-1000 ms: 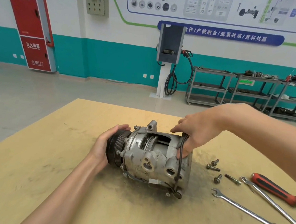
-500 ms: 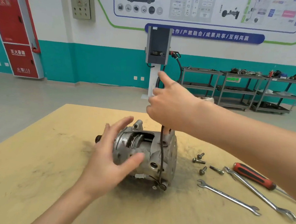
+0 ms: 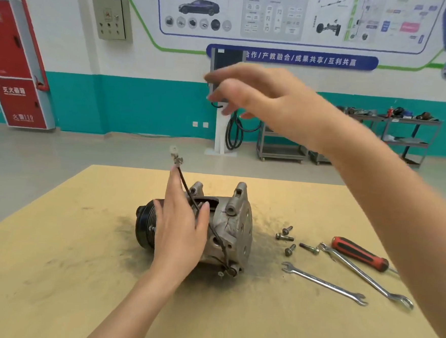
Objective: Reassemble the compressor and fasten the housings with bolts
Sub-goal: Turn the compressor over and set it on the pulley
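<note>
Dull silver-grey cast metal compressor body (image 3: 228, 230), black grooved pulley (image 3: 144, 226) on its left end, thin black wire (image 3: 188, 193) with pale metal terminal. Tan wooden tabletop (image 3: 51, 262), dark sooty smudge around the compressor. Dark grey bolts (image 3: 287, 238), two bright silver spanners (image 3: 324, 283), red-and-black handled screwdriver (image 3: 358, 253). Wall white over teal band, red cabinet (image 3: 17, 70) at left

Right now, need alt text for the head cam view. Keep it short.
A compressor lies on a tan table, with the person's open left hand in front of it and a black wire rising past the fingers. The open right hand is raised above. Four bolts, two wrenches and a red-handled screwdriver lie to the right.
</note>
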